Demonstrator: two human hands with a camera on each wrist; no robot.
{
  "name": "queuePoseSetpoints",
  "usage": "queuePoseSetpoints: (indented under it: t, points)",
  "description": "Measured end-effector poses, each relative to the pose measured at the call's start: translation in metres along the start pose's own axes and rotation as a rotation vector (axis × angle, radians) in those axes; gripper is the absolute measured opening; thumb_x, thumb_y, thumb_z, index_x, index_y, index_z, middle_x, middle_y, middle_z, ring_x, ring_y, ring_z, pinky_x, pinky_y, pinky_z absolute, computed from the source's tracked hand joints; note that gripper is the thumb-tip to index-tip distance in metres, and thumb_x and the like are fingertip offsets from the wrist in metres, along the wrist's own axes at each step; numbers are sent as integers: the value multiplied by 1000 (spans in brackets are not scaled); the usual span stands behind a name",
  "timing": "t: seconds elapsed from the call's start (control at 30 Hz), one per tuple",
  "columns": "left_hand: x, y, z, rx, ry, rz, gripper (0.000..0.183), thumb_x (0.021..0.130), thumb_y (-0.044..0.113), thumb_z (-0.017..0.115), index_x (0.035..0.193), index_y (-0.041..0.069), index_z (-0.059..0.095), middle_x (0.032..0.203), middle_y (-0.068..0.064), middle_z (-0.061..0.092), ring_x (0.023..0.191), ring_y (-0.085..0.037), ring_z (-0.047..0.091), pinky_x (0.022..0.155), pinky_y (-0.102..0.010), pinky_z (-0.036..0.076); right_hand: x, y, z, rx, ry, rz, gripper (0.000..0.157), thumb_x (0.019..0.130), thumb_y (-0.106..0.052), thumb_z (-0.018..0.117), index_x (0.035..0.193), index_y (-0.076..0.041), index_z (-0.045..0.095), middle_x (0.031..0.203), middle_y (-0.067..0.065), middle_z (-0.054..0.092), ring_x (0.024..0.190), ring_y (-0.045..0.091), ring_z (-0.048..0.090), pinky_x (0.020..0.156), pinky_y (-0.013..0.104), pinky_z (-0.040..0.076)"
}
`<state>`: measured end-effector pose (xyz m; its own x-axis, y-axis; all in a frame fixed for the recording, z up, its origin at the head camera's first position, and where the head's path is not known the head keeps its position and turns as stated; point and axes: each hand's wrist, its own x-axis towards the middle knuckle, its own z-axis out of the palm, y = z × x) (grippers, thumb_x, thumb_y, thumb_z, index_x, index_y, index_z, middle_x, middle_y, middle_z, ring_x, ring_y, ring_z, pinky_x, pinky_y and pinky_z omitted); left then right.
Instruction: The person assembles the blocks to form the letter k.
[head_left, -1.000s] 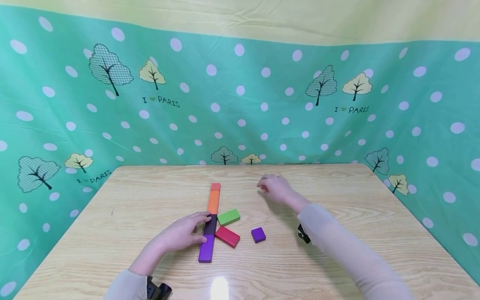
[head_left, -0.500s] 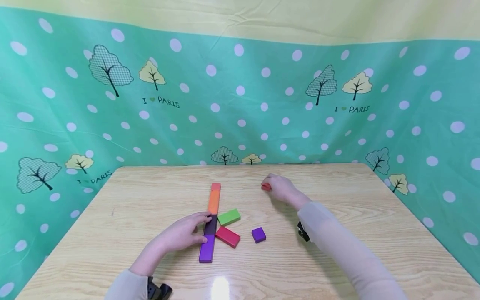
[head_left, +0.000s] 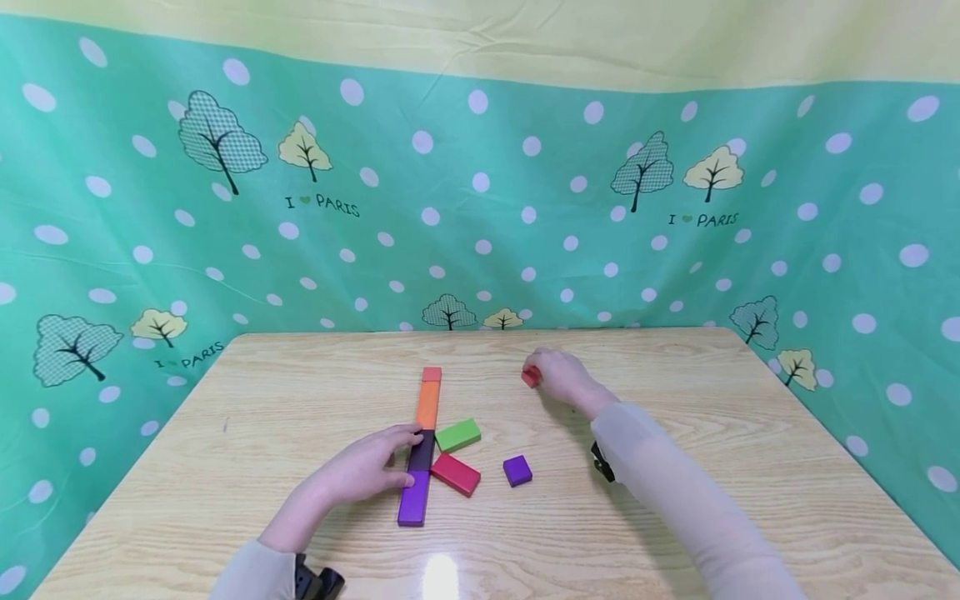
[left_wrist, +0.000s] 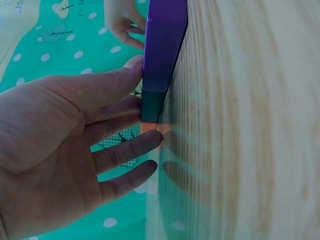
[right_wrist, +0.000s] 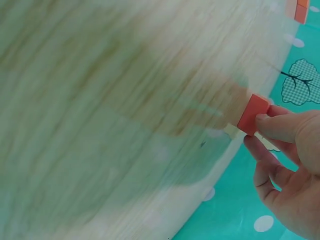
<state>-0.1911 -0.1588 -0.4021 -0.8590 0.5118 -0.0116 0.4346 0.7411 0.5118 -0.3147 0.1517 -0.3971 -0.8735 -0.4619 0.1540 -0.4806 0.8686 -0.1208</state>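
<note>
A straight row of blocks runs away from me left of the table's centre: a purple block [head_left: 412, 500] nearest, then a dark block [head_left: 422, 451], an orange block [head_left: 428, 404] and a small red block [head_left: 432, 374] at the far end. My left hand [head_left: 358, 471] rests against the row's left side, its thumb by the purple block and its extended fingers at the dark one. Farther back on the right, my right hand [head_left: 558, 375] pinches another small red block [right_wrist: 254, 114] between thumb and fingers at the table surface.
Right of the row lie a green block [head_left: 457, 435], a crimson block [head_left: 456, 473] touching or nearly touching it, and a small purple block [head_left: 517, 471]. The wooden table [head_left: 262, 400] ends at a green dotted curtain [head_left: 480, 208].
The right hand has shifted slightly right, and the red block in its fingers has turned and shows more. The left hand and the row hold still.
</note>
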Motion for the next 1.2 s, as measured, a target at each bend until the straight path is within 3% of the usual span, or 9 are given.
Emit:
queuePoseSetpoints:
  t: [0.2, 0.4, 0.63, 0.8, 1.03, 1.2]
  points:
    - [-1, 1, 0, -1, -1, -4, 56, 79, 20, 69, 128, 1, 50, 137, -17, 43, 121, -34, 46, 98, -48, 40, 1, 0, 1, -14, -45, 25, 19, 79, 0, 62, 91, -15, 67, 90, -1, 63, 88, 20, 59, 81, 36, 51]
    - [-1, 2, -1, 3, 1, -4, 55, 79, 20, 69, 127, 1, 50, 137, -17, 43, 122, -35, 44, 99, -48, 39, 0, 0, 2, -13, -49, 32, 15, 79, -7, 68, 92, -15, 68, 90, -1, 64, 90, 19, 60, 81, 36, 51]
    - [-1, 1, 0, -1, -3, -7, 55, 79, 20, 69, 128, 1, 50, 137, -16, 43, 115, -31, 50, 95, -46, 43, -2, -3, 0, 57, -60, 6, 12, 78, -7, 69, 89, -12, 68, 86, -1, 63, 87, 17, 59, 81, 32, 51]
    - [-1, 0, 0, -1, 2, -1, 55, 79, 20, 69, 127, 0, 50, 137, -16, 43, 120, -33, 47, 98, -47, 41, -4, -6, -3, 100, -86, 9, 16, 77, -4, 68, 92, -10, 68, 89, 1, 63, 90, 19, 59, 86, 33, 49]
    - [0, 1, 0, -4, 1, -2, 53, 79, 20, 69, 126, 1, 52, 137, -15, 44, 125, -33, 41, 102, -47, 37, -6, -9, -4, 129, -116, -22, 12, 78, 0, 66, 77, -12, 65, 85, 1, 59, 84, 15, 55, 80, 30, 49]
    - [0, 1, 0, -8, 0, 1, 53, 79, 19, 69, 125, 0, 52, 137, -16, 44, 125, -35, 41, 101, -48, 37, -9, -11, -5, 130, -99, -45, 12, 77, 1, 66, 78, -11, 66, 84, 2, 61, 85, 16, 56, 81, 31, 50]
